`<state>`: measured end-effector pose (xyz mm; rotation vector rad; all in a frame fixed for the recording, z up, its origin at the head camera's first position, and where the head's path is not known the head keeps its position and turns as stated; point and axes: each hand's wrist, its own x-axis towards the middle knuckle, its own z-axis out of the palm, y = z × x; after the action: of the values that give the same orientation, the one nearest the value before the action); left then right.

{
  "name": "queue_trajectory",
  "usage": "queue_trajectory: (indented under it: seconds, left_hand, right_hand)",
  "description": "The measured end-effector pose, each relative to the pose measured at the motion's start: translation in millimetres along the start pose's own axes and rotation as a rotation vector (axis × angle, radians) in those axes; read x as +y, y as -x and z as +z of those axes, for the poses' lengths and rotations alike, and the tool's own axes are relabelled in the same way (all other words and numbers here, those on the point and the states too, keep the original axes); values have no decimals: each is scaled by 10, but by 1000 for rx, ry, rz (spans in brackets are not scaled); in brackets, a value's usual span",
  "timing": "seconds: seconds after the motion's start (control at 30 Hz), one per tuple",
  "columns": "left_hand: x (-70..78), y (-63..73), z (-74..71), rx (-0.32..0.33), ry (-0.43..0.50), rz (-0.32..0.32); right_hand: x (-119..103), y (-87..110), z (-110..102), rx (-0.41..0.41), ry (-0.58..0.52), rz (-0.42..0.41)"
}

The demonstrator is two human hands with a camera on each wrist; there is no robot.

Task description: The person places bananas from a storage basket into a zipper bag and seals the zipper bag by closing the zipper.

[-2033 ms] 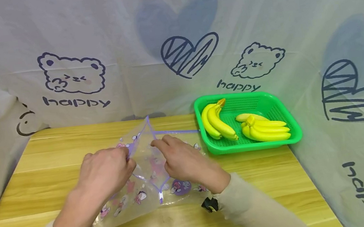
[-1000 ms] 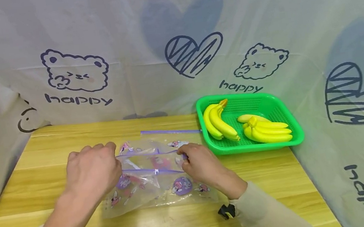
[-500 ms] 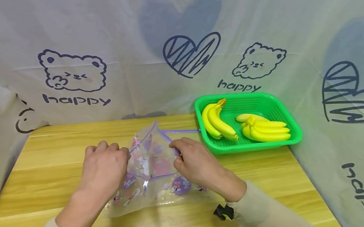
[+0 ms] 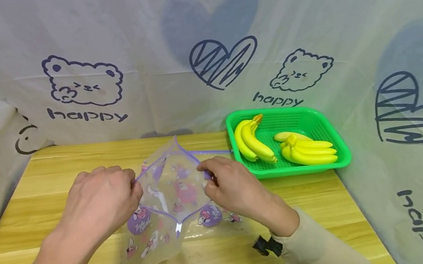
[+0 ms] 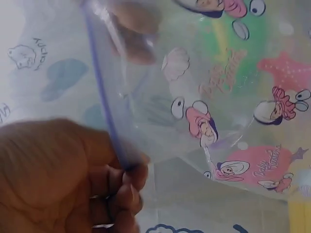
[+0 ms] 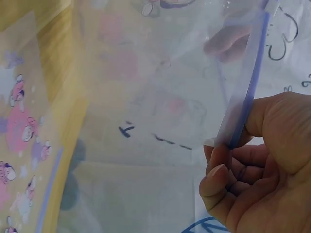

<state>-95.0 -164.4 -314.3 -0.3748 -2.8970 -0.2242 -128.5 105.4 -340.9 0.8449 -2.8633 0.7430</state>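
A clear zip bag (image 4: 185, 193) with purple edges and cartoon prints hangs between my hands above the table, its mouth spread into a diamond. My left hand (image 4: 102, 204) pinches the purple edge on the left side; the left wrist view shows the edge between thumb and fingers of that hand (image 5: 73, 179). On the opposite side my right hand (image 4: 239, 190) pinches the other edge, which the right wrist view shows between its thumb and curled fingers (image 6: 218, 182). A white slider (image 4: 178, 228) sits at the near corner of the mouth. Inside the bag I see no contents.
A green basket (image 4: 293, 171) stands at the back right with two bunches of bananas, one left (image 4: 254, 139) and one right (image 4: 310, 151). Another printed bag (image 6: 22, 121) lies flat on the wooden table (image 4: 56, 170) beneath. Patterned cloth (image 4: 150, 33) walls the table.
Both hands have drawn apart, the left one moving left most recently. The bag's mouth, narrow a second ago, now gapes wide, and the bag is lifted at its left side. The basket stays put.
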Motion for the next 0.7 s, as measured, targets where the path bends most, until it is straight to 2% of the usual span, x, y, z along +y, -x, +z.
queue_trajectory:
  seconds: [0.13,0.23,0.4,0.7]
  left_hand:
    - [7,-14,44,155,-43,12]
    - [-15,-43,167,238,-77,71]
    - [-68,-94,358,265,-83,180]
    - [-110,-143,467,241,-48,202]
  right_hand:
    - [-38,-39,-21,-8,18,-18]
    - [3,-78,19,-15,51,-7]
    - [105,-109,126,-9,96,12]
    - [179,-116,234,23,78,36]
